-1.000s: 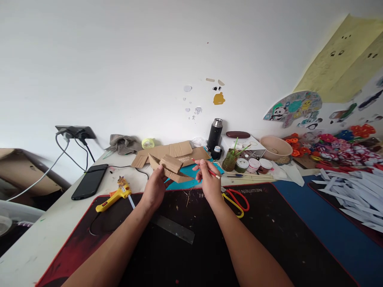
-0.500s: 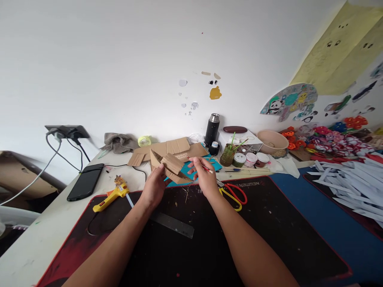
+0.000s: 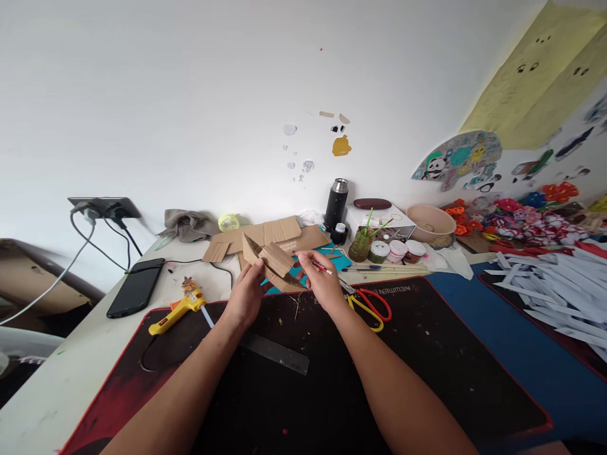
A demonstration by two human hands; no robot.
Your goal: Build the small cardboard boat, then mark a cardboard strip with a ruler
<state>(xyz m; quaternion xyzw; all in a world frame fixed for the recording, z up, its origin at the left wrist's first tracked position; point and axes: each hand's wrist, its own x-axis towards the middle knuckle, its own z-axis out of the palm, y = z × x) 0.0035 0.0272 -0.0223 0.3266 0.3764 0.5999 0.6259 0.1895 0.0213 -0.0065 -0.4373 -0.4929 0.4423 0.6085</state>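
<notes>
My left hand (image 3: 245, 296) grips a folded brown cardboard piece (image 3: 271, 262) and holds it just above the far edge of the black desk mat (image 3: 427, 373). My right hand (image 3: 324, 281) pinches a thin red-and-white pencil (image 3: 324, 268), with its far end at the cardboard piece's right side. Flat cardboard sheets (image 3: 284, 234) and a teal sheet (image 3: 339, 260) lie right behind the hands.
A yellow glue gun (image 3: 175, 313) and a black phone (image 3: 135, 287) lie left, a grey ruler (image 3: 275, 354) under my left forearm, red-and-yellow scissors (image 3: 372, 306) to the right. Paint pots (image 3: 397, 251), a brush jar (image 3: 361, 245), a black flask (image 3: 336, 203) and a bowl (image 3: 431, 222) stand behind. White paper strips (image 3: 554, 284) cover the right.
My right hand has drawn left and closer to the cardboard piece with the pencil. The view has tilted slightly down; the left hand keeps its hold.
</notes>
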